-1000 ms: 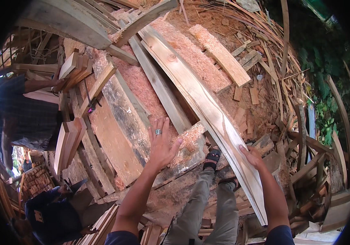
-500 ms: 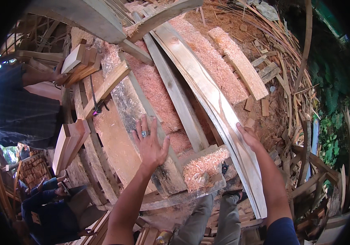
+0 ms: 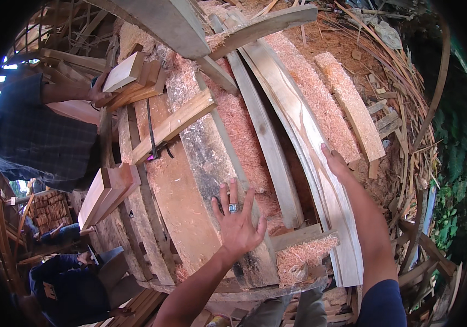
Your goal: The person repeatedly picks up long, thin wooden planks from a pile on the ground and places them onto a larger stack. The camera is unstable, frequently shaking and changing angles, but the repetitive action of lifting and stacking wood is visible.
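Observation:
My left hand (image 3: pixel 240 224) lies with its fingers spread on a weathered, stained beam (image 3: pixel 203 141), a ring on one finger. A long, pale plank (image 3: pixel 305 133) with dark wavy grain and a stepped edge runs from the far end of the wooden frame toward me. My right hand (image 3: pixel 338 162) grips its right edge, thumb on top; the other fingers are hidden beneath. Between beam and plank lies a narrower grey board (image 3: pixel 269 147). Near the plank's close end is a short crosspiece (image 3: pixel 299 237), with curly shavings (image 3: pixel 307 259) in front of it.
Pink wood shavings (image 3: pixel 233 131) fill the frame's gaps. A cross batten (image 3: pixel 176 122) lies over its left side. At left, a person in dark clothing (image 3: pixel 45 131) holds wood blocks (image 3: pixel 130 79); another person (image 3: pixel 70 286) sits lower down. Scrap strips (image 3: pixel 402 87) pile up on the right.
The view has shifted, so the bench appears farther right and lower. Against the frame, the plank's near end has come left, close to the crosspiece. My left hand stays on the beam.

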A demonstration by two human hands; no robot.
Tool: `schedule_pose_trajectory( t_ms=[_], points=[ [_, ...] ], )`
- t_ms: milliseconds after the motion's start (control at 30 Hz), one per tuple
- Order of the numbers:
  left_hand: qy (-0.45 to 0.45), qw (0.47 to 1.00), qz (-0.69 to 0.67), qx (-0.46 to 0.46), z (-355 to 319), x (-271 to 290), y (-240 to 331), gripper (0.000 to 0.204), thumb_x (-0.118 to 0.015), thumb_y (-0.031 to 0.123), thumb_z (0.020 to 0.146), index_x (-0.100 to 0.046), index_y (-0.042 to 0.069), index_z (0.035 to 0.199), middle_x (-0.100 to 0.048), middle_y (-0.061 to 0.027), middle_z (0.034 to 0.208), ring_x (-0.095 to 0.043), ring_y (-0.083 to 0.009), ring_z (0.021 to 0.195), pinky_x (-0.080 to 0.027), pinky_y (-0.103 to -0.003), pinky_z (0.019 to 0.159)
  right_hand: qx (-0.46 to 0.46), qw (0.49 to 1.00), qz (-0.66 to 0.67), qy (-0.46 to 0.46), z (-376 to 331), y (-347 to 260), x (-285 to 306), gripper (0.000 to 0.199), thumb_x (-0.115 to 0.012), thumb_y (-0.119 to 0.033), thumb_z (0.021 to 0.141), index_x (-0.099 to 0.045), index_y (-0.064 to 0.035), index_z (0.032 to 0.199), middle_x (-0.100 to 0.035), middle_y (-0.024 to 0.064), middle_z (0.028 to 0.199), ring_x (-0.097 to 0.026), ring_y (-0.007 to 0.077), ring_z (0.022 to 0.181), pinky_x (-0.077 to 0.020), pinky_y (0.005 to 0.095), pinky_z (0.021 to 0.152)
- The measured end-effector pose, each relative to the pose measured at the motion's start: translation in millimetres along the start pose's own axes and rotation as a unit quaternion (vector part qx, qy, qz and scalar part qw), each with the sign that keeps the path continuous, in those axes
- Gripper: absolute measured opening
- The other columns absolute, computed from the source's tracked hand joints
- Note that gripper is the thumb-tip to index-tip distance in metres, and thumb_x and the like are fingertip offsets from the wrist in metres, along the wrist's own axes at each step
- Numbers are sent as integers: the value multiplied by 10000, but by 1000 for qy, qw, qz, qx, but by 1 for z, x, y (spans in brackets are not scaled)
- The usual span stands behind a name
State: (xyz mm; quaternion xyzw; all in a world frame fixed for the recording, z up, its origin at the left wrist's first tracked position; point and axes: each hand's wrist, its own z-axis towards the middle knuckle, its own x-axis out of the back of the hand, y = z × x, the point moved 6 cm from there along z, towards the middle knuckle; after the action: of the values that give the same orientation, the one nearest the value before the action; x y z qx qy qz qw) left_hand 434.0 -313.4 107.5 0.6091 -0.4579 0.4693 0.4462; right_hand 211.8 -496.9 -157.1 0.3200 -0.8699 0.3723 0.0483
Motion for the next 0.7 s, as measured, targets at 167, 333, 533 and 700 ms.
schedule_pose_trajectory(
  t_ms=[167, 333, 533, 700],
  points=[
    [-9, 1000, -11, 1, 0, -1, -4, 695, -600, 346, 784, -438, 54, 1394, -145, -294, 1548, -76, -473, 1438, -22, -629, 1110, 13, 1000, -18, 7, 28, -42, -10, 1027, -347, -747, 883, -352, 142, 1396, -379, 339, 1430, -366, 393, 1369, -275, 410, 1136],
    [-17, 1000, -13, 11, -2, -1, -8, 678, -585, 355, 791, -446, 49, 1379, -141, -303, 1545, -72, -478, 1437, -18, -639, 1105, 12, 999, -46, 24, 42, -82, -24, 1006, -368, -736, 884, -390, 144, 1371, -406, 322, 1420, -391, 393, 1353, -302, 417, 1119],
    [-30, 1000, -1, -4, 6, -1, -1, 685, -557, 362, 802, -428, 43, 1394, -144, -301, 1547, -62, -475, 1442, -14, -627, 1114, 29, 976, -195, 92, 64, -88, -19, 859, -374, -653, 915, -386, 44, 1416, -377, 282, 1448, -401, 417, 1331, -331, 455, 1103],
    [-15, 1000, 12, -8, 4, -7, 3, 682, -523, 358, 812, -415, 39, 1405, -149, -300, 1548, -75, -466, 1444, -5, -611, 1124, 134, 975, -160, 82, 17, -15, -2, 796, -461, -566, 932, -310, 15, 1454, -357, 287, 1455, -375, 425, 1344, -321, 468, 1110]
  ],
)
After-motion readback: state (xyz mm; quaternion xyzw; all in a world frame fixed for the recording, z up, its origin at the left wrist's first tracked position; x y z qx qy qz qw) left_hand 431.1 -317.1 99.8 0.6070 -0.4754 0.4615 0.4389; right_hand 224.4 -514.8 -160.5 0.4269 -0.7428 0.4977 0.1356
